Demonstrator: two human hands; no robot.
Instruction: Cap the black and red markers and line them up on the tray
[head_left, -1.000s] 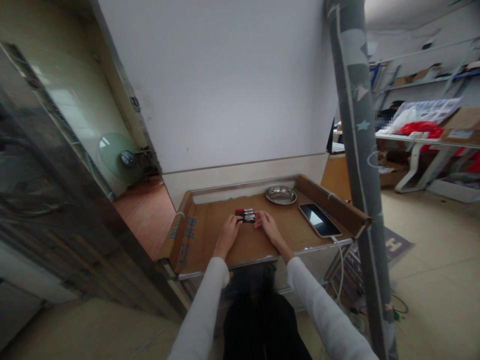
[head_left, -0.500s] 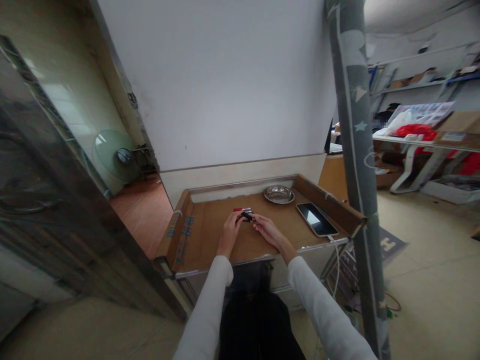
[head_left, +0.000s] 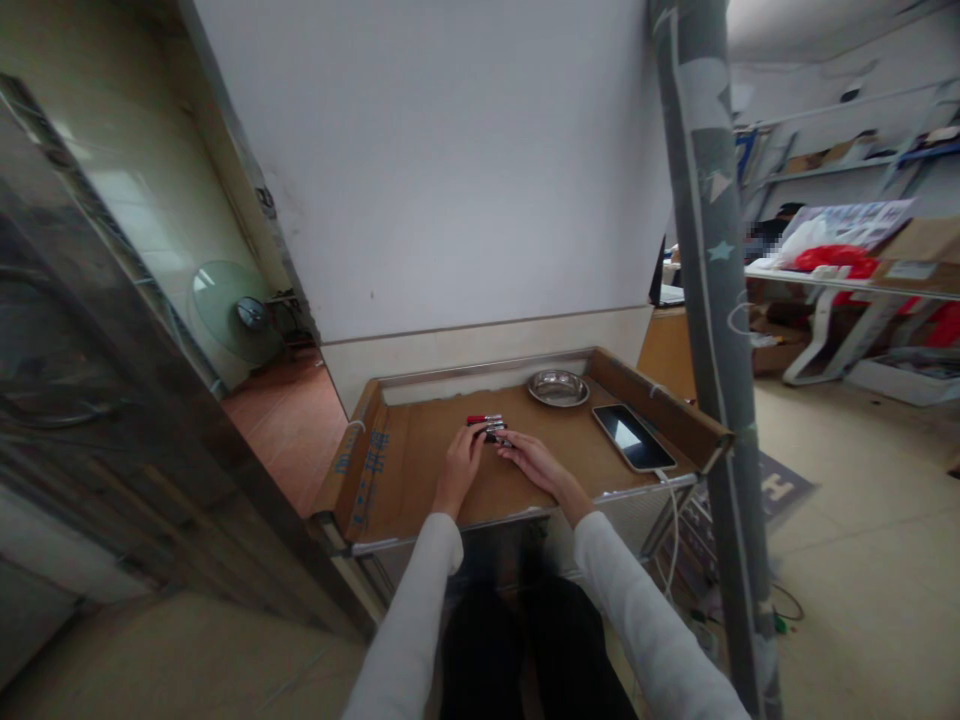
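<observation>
Left hand (head_left: 463,462) and right hand (head_left: 536,462) grasp a slim black marker (head_left: 495,438), near a red-and-silver marker (head_left: 484,418); round, shiny metal dish (head_left: 558,388) at two o'clock.

The red marker (head_left: 484,418) is slim, its left part red and its right part pale and silvery; it lies flat, crosswise, on the cardboard (head_left: 420,460); black markers (head_left: 496,426) with silvery marks lie just nearer, roughly parallel, partly hidden by fingers; the nearest black one slants slightly, its ends pinched.
</observation>
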